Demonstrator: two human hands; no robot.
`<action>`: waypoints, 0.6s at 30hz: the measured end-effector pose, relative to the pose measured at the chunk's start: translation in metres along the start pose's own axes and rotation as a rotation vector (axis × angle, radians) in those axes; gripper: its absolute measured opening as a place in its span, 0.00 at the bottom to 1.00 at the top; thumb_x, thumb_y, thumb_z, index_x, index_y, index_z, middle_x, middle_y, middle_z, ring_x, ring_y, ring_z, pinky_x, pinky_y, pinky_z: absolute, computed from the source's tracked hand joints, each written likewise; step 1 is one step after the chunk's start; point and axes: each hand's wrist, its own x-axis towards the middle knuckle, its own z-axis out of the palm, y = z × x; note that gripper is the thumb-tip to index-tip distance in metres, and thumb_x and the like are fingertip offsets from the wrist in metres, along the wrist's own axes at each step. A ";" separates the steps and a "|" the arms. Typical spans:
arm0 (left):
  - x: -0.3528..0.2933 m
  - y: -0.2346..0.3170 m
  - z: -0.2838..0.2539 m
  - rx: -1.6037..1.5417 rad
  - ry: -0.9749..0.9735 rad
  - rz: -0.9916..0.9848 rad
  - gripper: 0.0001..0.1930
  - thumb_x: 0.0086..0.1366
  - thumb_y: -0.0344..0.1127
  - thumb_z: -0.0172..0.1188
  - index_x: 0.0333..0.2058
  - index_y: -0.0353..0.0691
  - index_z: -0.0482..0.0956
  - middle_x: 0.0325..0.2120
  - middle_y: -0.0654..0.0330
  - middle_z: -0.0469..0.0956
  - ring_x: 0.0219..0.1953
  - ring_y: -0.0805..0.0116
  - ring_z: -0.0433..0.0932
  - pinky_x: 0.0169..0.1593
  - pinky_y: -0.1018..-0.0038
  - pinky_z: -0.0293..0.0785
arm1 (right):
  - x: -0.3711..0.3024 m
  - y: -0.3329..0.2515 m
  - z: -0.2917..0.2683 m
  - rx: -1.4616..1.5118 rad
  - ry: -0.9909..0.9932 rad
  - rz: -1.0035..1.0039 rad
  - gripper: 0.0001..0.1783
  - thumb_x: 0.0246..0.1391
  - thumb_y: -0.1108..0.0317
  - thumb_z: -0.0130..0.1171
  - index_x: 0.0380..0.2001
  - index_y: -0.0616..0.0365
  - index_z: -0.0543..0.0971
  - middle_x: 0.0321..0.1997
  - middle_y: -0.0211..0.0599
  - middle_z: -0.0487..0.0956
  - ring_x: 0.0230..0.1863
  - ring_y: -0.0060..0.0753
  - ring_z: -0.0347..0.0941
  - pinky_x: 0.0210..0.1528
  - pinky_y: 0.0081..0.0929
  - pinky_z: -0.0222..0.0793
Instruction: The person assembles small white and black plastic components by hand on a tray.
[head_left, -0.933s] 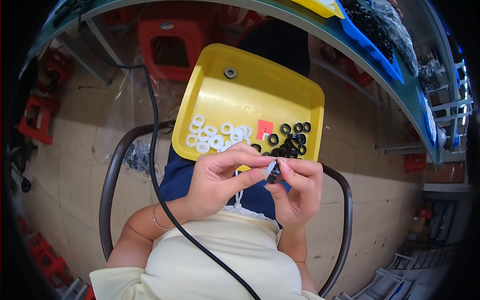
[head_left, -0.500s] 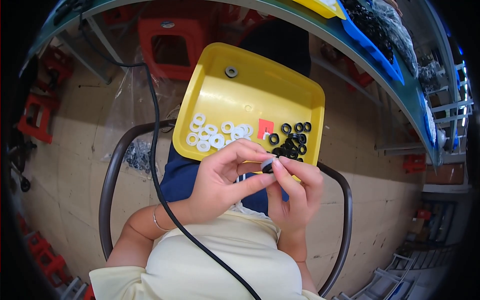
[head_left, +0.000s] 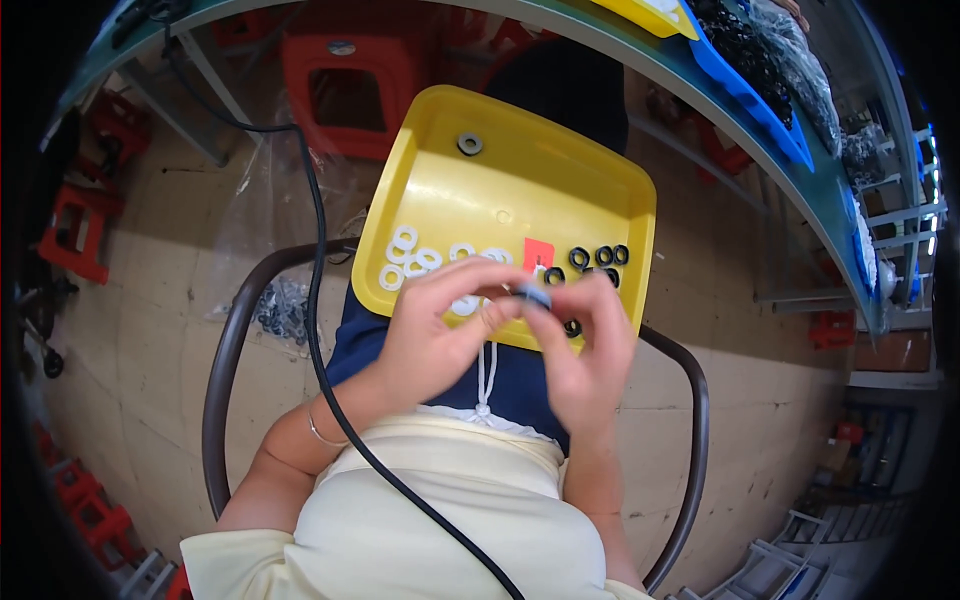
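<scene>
Yellow tray point(head_left: 510, 180): white rings point(head_left: 428, 268), black rings point(head_left: 612, 256). Left hand point(head_left: 428, 335), right hand point(head_left: 590, 350) pinching blurred ring point(head_left: 535, 294).

The tray point(head_left: 500, 190) is plain, glossy yellow. White rings point(head_left: 414, 266) lie at its seven to eight o'clock, black rings point(head_left: 612, 274) around four, with a red-orange label point(head_left: 538, 252) between them. At eleven o'clock a lone ring point(head_left: 462, 144) shows grey over black. The held ring point(head_left: 533, 294) is blurred but seems pale blue-grey above, dark below. The shirt point(head_left: 450, 510) is plain pale yellow, the trousers point(head_left: 365, 340) navy.
</scene>
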 end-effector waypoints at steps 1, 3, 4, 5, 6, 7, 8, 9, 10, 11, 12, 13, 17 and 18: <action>0.006 0.000 -0.004 0.056 -0.023 -0.126 0.09 0.63 0.26 0.55 0.42 0.31 0.75 0.36 0.56 0.76 0.43 0.67 0.75 0.47 0.75 0.70 | 0.015 0.017 0.004 0.096 0.048 0.013 0.06 0.48 0.78 0.62 0.28 0.66 0.74 0.26 0.38 0.74 0.25 0.27 0.70 0.28 0.21 0.66; 0.012 -0.018 -0.014 0.215 0.038 -0.153 0.11 0.61 0.27 0.56 0.43 0.32 0.75 0.36 0.57 0.77 0.41 0.64 0.76 0.47 0.73 0.70 | 0.049 0.043 0.008 0.209 0.053 0.256 0.08 0.50 0.74 0.61 0.32 0.66 0.73 0.30 0.37 0.77 0.30 0.25 0.72 0.34 0.21 0.68; 0.015 -0.026 -0.022 0.660 0.070 0.003 0.12 0.59 0.28 0.57 0.43 0.33 0.75 0.36 0.56 0.77 0.42 0.60 0.75 0.48 0.70 0.69 | 0.066 0.061 0.008 0.097 0.025 0.219 0.08 0.51 0.74 0.60 0.34 0.66 0.74 0.32 0.39 0.77 0.32 0.27 0.74 0.37 0.23 0.70; 0.018 -0.032 -0.028 1.095 0.101 0.171 0.13 0.58 0.28 0.58 0.43 0.33 0.76 0.37 0.56 0.76 0.43 0.57 0.74 0.48 0.67 0.69 | 0.080 0.075 0.008 0.033 -0.011 0.245 0.10 0.52 0.74 0.57 0.38 0.65 0.75 0.35 0.41 0.78 0.36 0.31 0.75 0.42 0.25 0.71; 0.019 -0.035 -0.032 1.094 0.096 0.175 0.13 0.58 0.28 0.58 0.43 0.33 0.76 0.37 0.56 0.76 0.43 0.57 0.74 0.48 0.67 0.69 | 0.091 0.088 0.009 0.092 -0.028 0.232 0.12 0.53 0.74 0.55 0.42 0.65 0.75 0.38 0.43 0.78 0.39 0.33 0.76 0.45 0.26 0.71; 0.020 -0.037 -0.036 1.163 0.089 0.174 0.14 0.57 0.30 0.59 0.42 0.35 0.76 0.37 0.56 0.76 0.43 0.56 0.72 0.48 0.65 0.68 | 0.095 0.097 0.007 0.091 -0.020 0.234 0.12 0.53 0.74 0.55 0.42 0.65 0.75 0.38 0.43 0.78 0.39 0.33 0.76 0.45 0.26 0.71; 0.021 -0.038 -0.038 1.235 0.085 0.164 0.14 0.56 0.31 0.60 0.42 0.36 0.77 0.37 0.56 0.76 0.44 0.54 0.71 0.47 0.63 0.68 | 0.099 0.102 0.009 0.101 0.009 0.226 0.12 0.54 0.74 0.54 0.42 0.65 0.75 0.38 0.43 0.79 0.39 0.33 0.76 0.45 0.26 0.71; 0.022 -0.038 -0.038 1.235 0.080 0.163 0.14 0.56 0.31 0.60 0.42 0.36 0.77 0.37 0.56 0.76 0.44 0.54 0.71 0.47 0.63 0.68 | 0.100 0.105 0.008 0.110 0.041 0.218 0.12 0.54 0.74 0.53 0.42 0.65 0.75 0.38 0.42 0.79 0.40 0.33 0.76 0.45 0.26 0.71; 0.025 -0.035 -0.035 1.200 0.028 0.184 0.14 0.56 0.32 0.61 0.41 0.37 0.77 0.36 0.57 0.76 0.44 0.55 0.70 0.46 0.63 0.68 | 0.097 0.107 0.004 0.110 0.045 0.224 0.12 0.54 0.74 0.53 0.42 0.65 0.75 0.38 0.42 0.79 0.40 0.33 0.76 0.45 0.26 0.71; 0.025 -0.034 -0.033 1.169 -0.018 0.197 0.13 0.55 0.33 0.61 0.40 0.38 0.77 0.36 0.58 0.75 0.45 0.55 0.69 0.45 0.64 0.68 | 0.093 0.103 0.001 0.104 0.008 0.263 0.12 0.54 0.74 0.54 0.42 0.65 0.75 0.37 0.42 0.79 0.39 0.32 0.76 0.44 0.25 0.71; 0.026 -0.037 -0.032 1.167 -0.016 0.185 0.13 0.55 0.33 0.61 0.40 0.38 0.77 0.36 0.58 0.75 0.45 0.55 0.69 0.45 0.64 0.68 | 0.088 0.099 -0.002 0.094 -0.034 0.302 0.12 0.54 0.74 0.54 0.42 0.65 0.75 0.36 0.41 0.80 0.39 0.31 0.76 0.43 0.24 0.71; 0.027 -0.040 -0.030 1.123 -0.073 0.184 0.13 0.55 0.33 0.62 0.39 0.38 0.77 0.35 0.57 0.75 0.43 0.56 0.69 0.45 0.65 0.68 | 0.083 0.096 -0.006 0.093 -0.043 0.307 0.12 0.54 0.74 0.54 0.42 0.65 0.75 0.36 0.41 0.80 0.39 0.31 0.76 0.43 0.24 0.71; 0.030 -0.045 -0.023 0.989 -0.166 0.013 0.11 0.54 0.32 0.63 0.37 0.37 0.78 0.33 0.56 0.74 0.38 0.58 0.72 0.44 0.68 0.68 | 0.055 0.075 -0.025 -0.396 -0.253 0.317 0.12 0.51 0.71 0.57 0.39 0.63 0.76 0.33 0.42 0.79 0.37 0.36 0.75 0.41 0.30 0.70; 0.029 -0.046 -0.024 0.989 -0.165 0.013 0.11 0.54 0.32 0.63 0.37 0.37 0.78 0.33 0.56 0.74 0.38 0.58 0.72 0.44 0.68 0.68 | 0.049 0.071 -0.026 -0.558 -0.338 0.309 0.12 0.50 0.70 0.59 0.38 0.62 0.76 0.33 0.42 0.78 0.37 0.39 0.74 0.41 0.33 0.69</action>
